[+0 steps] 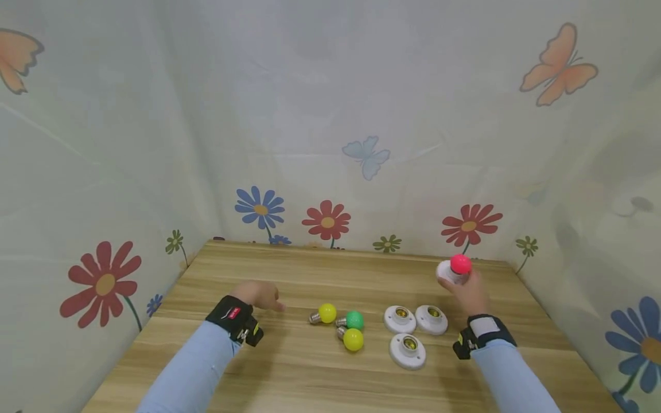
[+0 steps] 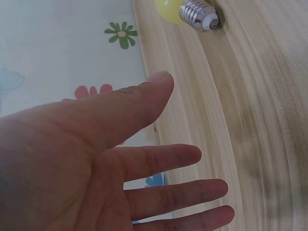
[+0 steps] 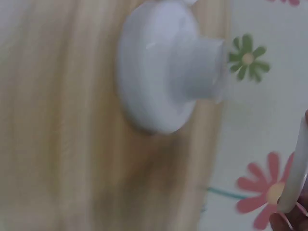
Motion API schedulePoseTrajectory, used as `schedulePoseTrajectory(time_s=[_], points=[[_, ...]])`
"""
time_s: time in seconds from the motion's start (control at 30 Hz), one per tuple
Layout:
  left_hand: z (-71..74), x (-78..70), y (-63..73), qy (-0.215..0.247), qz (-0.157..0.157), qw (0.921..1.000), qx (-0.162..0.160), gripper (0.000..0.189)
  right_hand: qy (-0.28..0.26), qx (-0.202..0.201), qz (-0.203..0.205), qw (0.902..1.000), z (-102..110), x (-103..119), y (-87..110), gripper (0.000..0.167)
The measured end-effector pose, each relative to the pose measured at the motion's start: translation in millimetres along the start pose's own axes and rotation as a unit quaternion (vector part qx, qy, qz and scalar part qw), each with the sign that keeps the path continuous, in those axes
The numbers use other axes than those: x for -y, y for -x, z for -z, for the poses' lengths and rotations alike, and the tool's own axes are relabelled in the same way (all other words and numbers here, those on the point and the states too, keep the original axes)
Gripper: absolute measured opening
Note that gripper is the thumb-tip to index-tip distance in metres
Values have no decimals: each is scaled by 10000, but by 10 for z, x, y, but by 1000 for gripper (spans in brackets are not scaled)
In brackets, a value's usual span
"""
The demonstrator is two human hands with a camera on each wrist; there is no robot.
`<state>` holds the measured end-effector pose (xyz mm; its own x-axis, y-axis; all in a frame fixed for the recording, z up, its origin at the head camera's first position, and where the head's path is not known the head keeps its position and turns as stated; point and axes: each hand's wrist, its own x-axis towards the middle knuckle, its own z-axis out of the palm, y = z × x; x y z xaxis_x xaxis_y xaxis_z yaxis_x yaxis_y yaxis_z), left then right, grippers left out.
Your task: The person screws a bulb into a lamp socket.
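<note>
My right hand (image 1: 472,293) grips a white lamp holder (image 1: 444,272) with a red bulb (image 1: 461,264) seated in it, raised over the table's far right. At the right edge of the right wrist view, fingertips (image 3: 297,219) hold that holder's rim (image 3: 293,173); the bulb is out of sight there. Left of centre, my left hand (image 1: 260,295) hovers above the table holding nothing, its fingers (image 2: 173,199) extended and spread in the left wrist view. Nearest to it lies a yellow bulb (image 1: 327,313), its metal screw base (image 2: 198,14) toward the hand.
Beside that bulb lie a green bulb (image 1: 354,320) and another yellow bulb (image 1: 353,339). Three white lamp holders (image 1: 407,358) without bulbs stand right of centre; one holder (image 3: 154,72) looks blurred in the right wrist view. A flowered curtain (image 1: 289,143) surrounds the wooden table (image 1: 310,384).
</note>
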<state>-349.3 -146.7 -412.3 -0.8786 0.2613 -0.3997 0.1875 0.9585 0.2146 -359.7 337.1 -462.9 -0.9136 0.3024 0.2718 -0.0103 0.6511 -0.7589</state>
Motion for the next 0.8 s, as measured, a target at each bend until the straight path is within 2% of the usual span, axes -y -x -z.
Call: schedulePoseTrajectory(time_s=[0.07, 0.17, 0.23, 0.37, 0.43, 0.57, 0.7, 0.8], points=[[-12, -8, 5, -27, -46, 10000, 12, 48, 158, -46, -471, 9988, 47, -176, 25, 75], [-35, -16, 1, -114, -102, 9999, 15, 49, 541, -2, -951, 9940, 86, -426, 73, 75], [-48, -15, -6, -159, -105, 9998, 24, 50, 976, 98, -1177, 9882, 98, -564, 93, 74], [-63, -11, -27, -116, -42, 9999, 44, 52, 1736, 446, -1635, 9701, 55, -773, 97, 79], [-66, -10, -34, -88, -16, 9999, 70, 53, 1853, 579, -1805, 9642, 15, -832, 86, 81], [-59, -27, -25, -71, 36, 9999, 85, 53, 1916, 726, -2039, 9573, 4, -781, 100, 84], [-52, -40, -7, -121, 33, 9999, 88, 53, 1635, 766, -2106, 9608, 93, -605, 179, 90], [-51, -42, 7, -89, 57, 9999, 91, 54, 1106, 604, -2248, 9662, 177, -381, 236, 104]])
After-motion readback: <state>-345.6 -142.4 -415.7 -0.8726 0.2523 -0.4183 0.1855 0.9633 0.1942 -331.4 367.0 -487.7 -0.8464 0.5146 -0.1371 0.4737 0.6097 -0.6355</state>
